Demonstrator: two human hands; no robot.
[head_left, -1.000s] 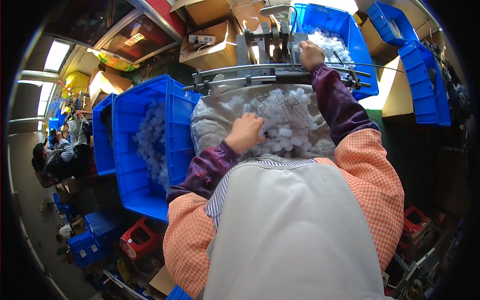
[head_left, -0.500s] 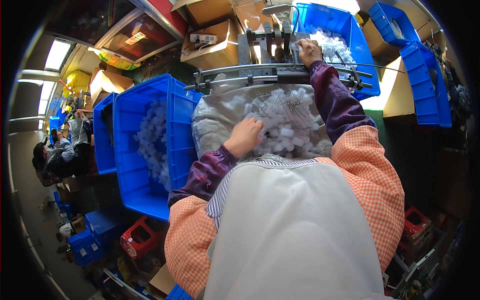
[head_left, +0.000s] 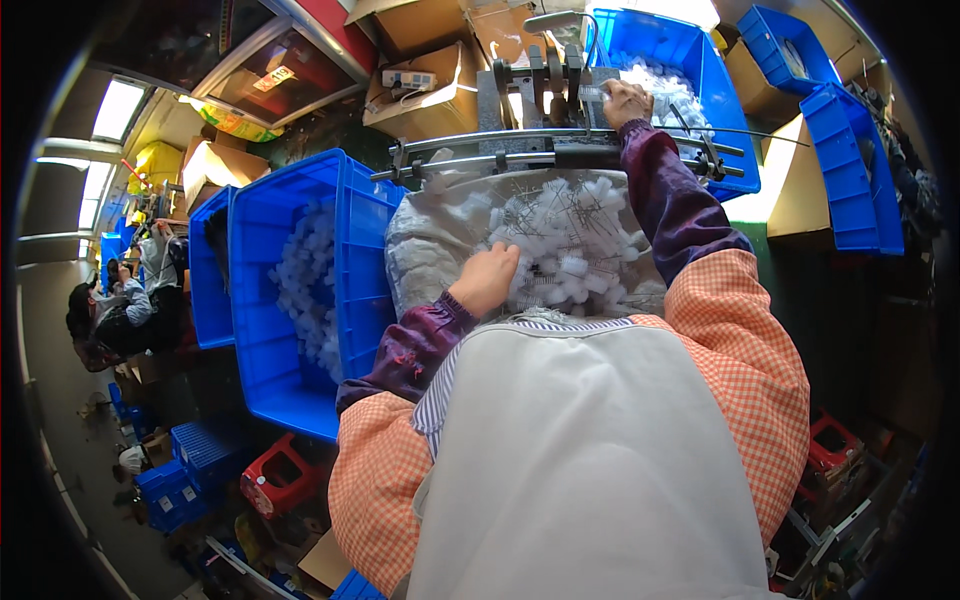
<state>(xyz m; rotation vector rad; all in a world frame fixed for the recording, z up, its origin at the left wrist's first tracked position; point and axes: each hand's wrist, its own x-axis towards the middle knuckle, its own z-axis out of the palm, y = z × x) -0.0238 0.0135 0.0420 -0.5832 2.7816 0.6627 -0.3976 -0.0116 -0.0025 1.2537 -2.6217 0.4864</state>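
A grey cloth (head_left: 425, 225) in front of me bears a heap of small whitish translucent plastic pieces (head_left: 572, 268) with thin metal wires (head_left: 520, 212) lying among them. At the heap's left side is my left hand (head_left: 487, 279), fingers drawn together; whether they pinch a piece is hidden. Beyond the cloth stands a metal machine (head_left: 500, 100) with a rail across its front. My right hand (head_left: 630, 103) is closed at the machine's right side, and a small translucent plastic piece (head_left: 592, 93) sticks out leftward from its fingertips.
To the left, a large blue bin (head_left: 285, 385) holds more whitish pieces. Another blue bin (head_left: 715, 85) of such pieces stands behind my right hand. A thin rod (head_left: 765, 132) juts right from the machine. Cardboard boxes (head_left: 425, 105) are at the back, a red stool (head_left: 275, 475) lower left.
My right hand has shifted slightly right, and the translucent piece at its fingertips now shows. My left hand has moved a little left, its fingers closer together.
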